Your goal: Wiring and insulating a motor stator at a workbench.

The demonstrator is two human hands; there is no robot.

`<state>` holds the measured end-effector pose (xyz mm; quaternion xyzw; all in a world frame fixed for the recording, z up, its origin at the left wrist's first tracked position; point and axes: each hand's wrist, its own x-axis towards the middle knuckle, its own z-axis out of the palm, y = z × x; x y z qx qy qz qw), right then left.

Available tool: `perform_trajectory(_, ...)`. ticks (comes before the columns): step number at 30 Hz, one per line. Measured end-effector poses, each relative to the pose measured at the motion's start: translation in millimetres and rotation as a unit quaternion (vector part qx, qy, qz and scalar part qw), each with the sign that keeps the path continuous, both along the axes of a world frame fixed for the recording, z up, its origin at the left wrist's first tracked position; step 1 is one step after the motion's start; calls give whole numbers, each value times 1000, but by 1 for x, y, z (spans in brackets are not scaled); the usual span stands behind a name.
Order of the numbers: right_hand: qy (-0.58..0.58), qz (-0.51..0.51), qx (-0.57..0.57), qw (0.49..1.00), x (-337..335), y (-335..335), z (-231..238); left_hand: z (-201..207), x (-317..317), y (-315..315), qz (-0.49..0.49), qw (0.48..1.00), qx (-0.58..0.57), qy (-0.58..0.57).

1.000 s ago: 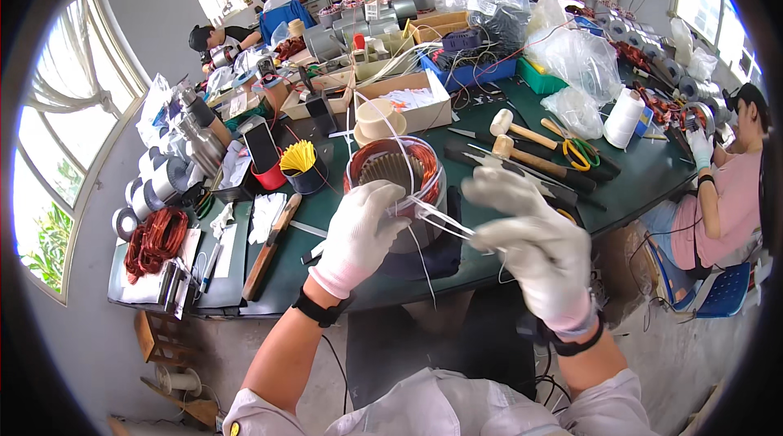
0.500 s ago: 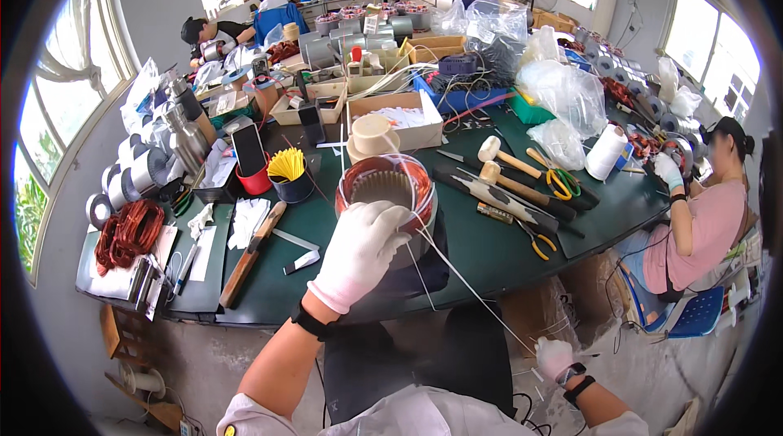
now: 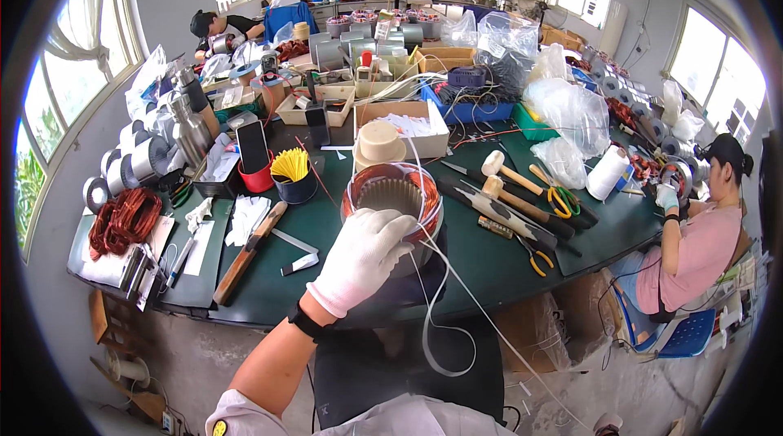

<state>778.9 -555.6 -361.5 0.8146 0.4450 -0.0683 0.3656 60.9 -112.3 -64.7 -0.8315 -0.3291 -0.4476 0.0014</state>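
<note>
A motor stator (image 3: 431, 199) with copper windings stands upright at the table's front edge, white lacing cord (image 3: 481, 305) around its coil ends. My left hand (image 3: 369, 261), in a white glove, has its fingers curled over the stator's near rim. From there the cord runs nearly straight down to the right, to my right hand (image 3: 608, 421). Only a bit of that gloved hand shows at the lower edge; its fingers are mostly cut off, but the tight cord leads into it. A second, slack length of cord hangs in a loop below the stator.
Mallets (image 3: 514, 171), green-and-yellow-handled scissors (image 3: 563, 201) and pliers (image 3: 538, 256) lie right of the stator. On the left are a wooden-handled tool (image 3: 249, 255), a cup of yellow strips (image 3: 294, 179) and copper coils (image 3: 126, 222). A co-worker (image 3: 693, 248) sits at right.
My right hand has moved down and right, almost out of view, drawing the cord longer. A slack loop now hangs below the stator. My left hand stays on the rim.
</note>
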Motion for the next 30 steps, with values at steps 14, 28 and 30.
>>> perform_trajectory(14,737,152,261,604,-479,365,277,5,1,-3,9,1000,0,24)
perform_trajectory(28,63,-78,-66,993,19,32,0,-2,-6,2,-35,999,-3,-3)
perform_trajectory(30,60,-68,-83,992,20,36,-9,-1,-7,2,-32,999,3,-11)
